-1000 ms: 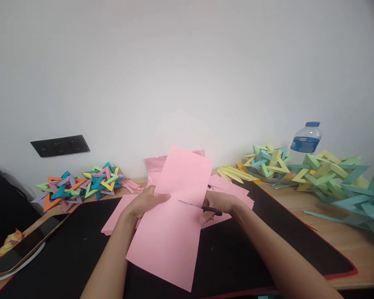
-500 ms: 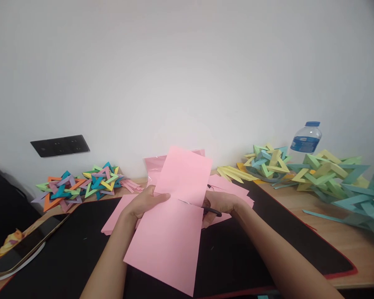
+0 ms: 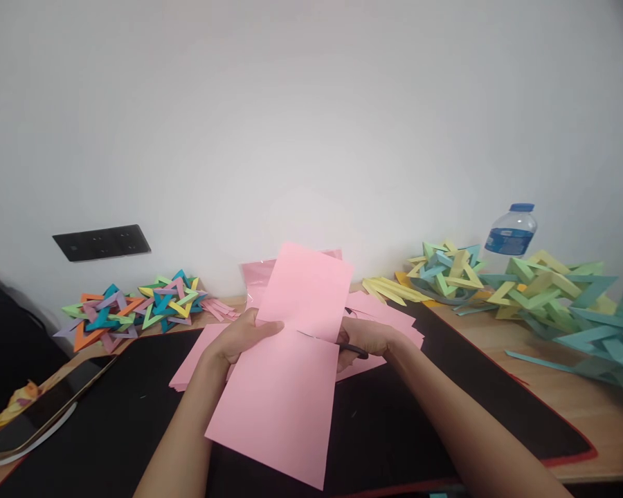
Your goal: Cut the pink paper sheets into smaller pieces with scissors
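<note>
A long sheet of pink paper (image 3: 291, 394) is held up in front of me. My left hand (image 3: 246, 335) pinches its left edge near the middle, thumb on top. My right hand (image 3: 360, 339), at the sheet's right edge, grips a pair of scissors with black handles (image 3: 356, 351). Their thin metal blade (image 3: 311, 337) lies across the paper, where a cut runs in from the right edge. The fingers of the right hand are partly hidden behind the sheet. Below and behind it, more pink sheets (image 3: 194, 356) lie on the black mat (image 3: 394, 429).
Folded paper stars (image 3: 169, 301) stand at the back left, and larger green, yellow and blue ones (image 3: 545, 290) at the right. Yellow strips (image 3: 392, 289) lie at the back. A water bottle (image 3: 511, 232) stands by the wall. A phone (image 3: 46, 404) rests on the left.
The two hands, the paper and the scissors hold nearly the same place. The scissor handles have moved slightly, and the sheet's lower part has shifted a little.
</note>
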A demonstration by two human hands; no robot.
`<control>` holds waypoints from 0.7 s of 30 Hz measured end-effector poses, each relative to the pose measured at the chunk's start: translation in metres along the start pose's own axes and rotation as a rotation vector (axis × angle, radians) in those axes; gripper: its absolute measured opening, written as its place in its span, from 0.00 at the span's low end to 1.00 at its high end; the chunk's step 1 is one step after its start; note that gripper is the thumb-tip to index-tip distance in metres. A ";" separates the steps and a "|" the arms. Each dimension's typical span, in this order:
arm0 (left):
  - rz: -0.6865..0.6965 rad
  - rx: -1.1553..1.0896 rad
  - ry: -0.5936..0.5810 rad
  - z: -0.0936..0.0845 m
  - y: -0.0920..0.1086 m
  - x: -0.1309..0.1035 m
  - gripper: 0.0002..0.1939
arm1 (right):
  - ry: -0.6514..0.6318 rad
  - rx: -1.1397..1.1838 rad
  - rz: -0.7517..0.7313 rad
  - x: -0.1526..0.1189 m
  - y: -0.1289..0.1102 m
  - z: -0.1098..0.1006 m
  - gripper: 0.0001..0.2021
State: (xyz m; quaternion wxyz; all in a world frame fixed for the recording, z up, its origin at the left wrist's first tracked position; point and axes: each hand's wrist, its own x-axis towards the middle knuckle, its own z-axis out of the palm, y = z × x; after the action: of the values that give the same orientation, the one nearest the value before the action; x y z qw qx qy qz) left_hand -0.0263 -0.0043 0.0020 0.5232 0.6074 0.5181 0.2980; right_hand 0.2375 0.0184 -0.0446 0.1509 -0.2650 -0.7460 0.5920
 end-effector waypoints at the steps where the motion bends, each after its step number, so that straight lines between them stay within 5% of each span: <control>1: -0.004 0.003 0.002 0.000 0.001 0.000 0.31 | 0.007 0.001 0.000 0.000 0.000 0.000 0.14; 21: -0.002 -0.027 0.023 -0.001 -0.002 0.000 0.32 | 0.022 0.004 -0.004 -0.001 -0.003 0.003 0.10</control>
State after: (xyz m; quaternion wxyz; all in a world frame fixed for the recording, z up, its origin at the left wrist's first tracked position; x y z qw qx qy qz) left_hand -0.0274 -0.0044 0.0006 0.5256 0.5963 0.5206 0.3116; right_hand 0.2365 0.0149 -0.0421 0.1608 -0.2696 -0.7435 0.5905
